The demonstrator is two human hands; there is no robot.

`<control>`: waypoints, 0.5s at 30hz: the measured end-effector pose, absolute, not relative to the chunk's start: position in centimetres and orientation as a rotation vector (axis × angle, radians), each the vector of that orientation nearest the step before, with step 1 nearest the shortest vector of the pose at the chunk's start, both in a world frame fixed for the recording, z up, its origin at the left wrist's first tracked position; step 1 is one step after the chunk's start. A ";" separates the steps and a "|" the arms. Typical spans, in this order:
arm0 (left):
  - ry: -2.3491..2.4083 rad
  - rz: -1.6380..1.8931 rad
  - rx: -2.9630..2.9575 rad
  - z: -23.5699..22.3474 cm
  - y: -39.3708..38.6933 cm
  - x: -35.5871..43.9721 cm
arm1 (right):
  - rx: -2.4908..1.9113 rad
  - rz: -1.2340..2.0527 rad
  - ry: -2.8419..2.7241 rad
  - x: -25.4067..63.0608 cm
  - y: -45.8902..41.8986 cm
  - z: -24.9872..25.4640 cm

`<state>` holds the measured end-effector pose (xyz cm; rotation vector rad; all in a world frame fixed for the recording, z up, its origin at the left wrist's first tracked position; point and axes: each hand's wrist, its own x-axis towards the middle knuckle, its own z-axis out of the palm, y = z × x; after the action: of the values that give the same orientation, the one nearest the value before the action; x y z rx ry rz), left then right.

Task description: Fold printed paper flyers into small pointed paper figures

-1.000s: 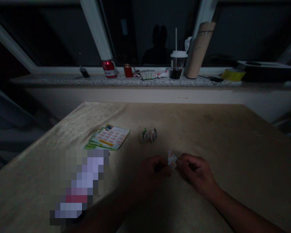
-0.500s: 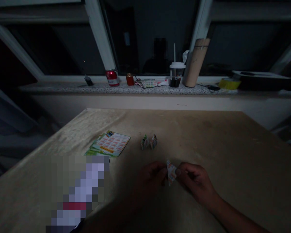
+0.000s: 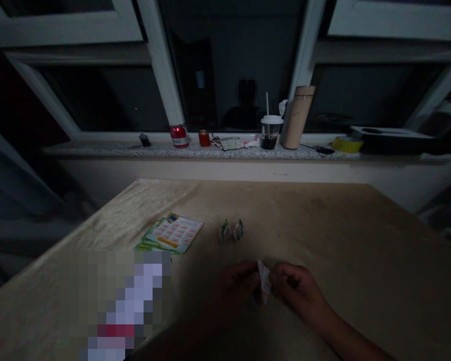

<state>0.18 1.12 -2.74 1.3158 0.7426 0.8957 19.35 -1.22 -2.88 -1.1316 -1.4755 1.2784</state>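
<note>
My left hand [image 3: 237,282] and my right hand [image 3: 296,290] meet over the near middle of the tan table [image 3: 342,240]. Both pinch a small folded piece of printed paper [image 3: 263,282], white with orange marks, held upright between the fingertips. Two small folded paper pieces [image 3: 231,230] stand side by side on the table just beyond my hands. A stack of printed leaflets [image 3: 171,234] lies flat to the left of them. The scene is dim.
A blurred-out object [image 3: 124,306] lies at the near left of the table. On the window sill [image 3: 97,149] stand a red can [image 3: 179,136], a small red cup [image 3: 203,138], a lidded drink with a straw [image 3: 270,131], a cardboard tube [image 3: 295,116] and a yellow tape roll [image 3: 346,144].
The view has tilted up, so hands and table sit lower in frame. The folded paper has turned more edge-on between my fingers, which stay pinched on it.
</note>
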 end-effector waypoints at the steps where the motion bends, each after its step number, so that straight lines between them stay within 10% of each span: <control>1: 0.726 0.894 1.316 -2.8 1.1 0.2 | -1.129 1.284 -1.476 19.3 -1.2 -2.9; 15: 0.712 0.927 1.356 -2.7 1.2 0.4 | -1.177 1.114 -1.442 19.0 -1.0 -3.5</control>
<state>0.35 1.16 -2.75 1.3555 0.7115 0.9267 19.05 -1.05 -3.48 -1.1768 -1.4420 1.1144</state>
